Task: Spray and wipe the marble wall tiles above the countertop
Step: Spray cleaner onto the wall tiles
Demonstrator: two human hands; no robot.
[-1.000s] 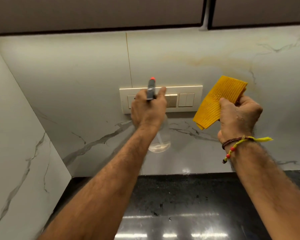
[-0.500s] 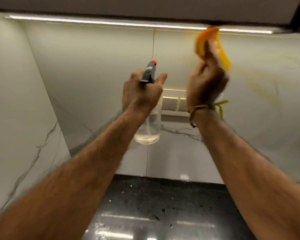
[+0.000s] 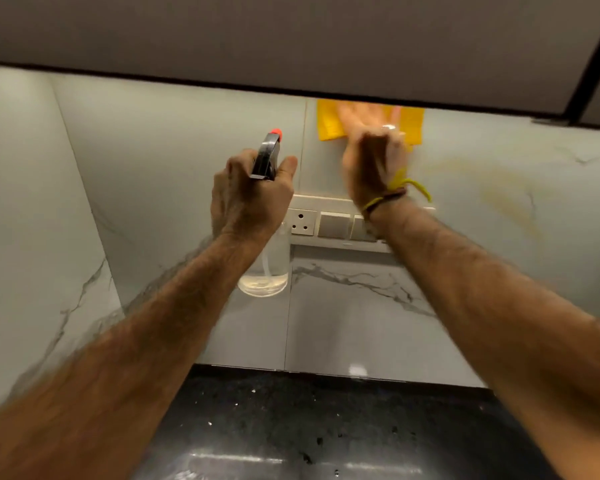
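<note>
My left hand (image 3: 250, 199) grips the neck of a clear spray bottle (image 3: 265, 271) with a black trigger head and an orange nozzle (image 3: 275, 133), held up in front of the marble wall tiles (image 3: 174, 161). My right hand (image 3: 373, 157) is raised higher and presses a yellow cloth (image 3: 329, 123) flat against the wall just under the upper cabinet. The hand is blurred, its fingers spread over the cloth. A yellowish stain (image 3: 506, 199) marks the tile to the right.
A cream switch and socket plate (image 3: 326, 221) sits on the wall below my right hand. The upper cabinet (image 3: 291, 39) overhangs the tiles. The black speckled countertop (image 3: 309, 427) lies below, and a marble side wall (image 3: 25, 237) closes the left.
My right hand has gone from holding the cloth bunched in the air to spreading it flat against the wall under the cabinet. My left hand with the bottle has stayed near the same place.
</note>
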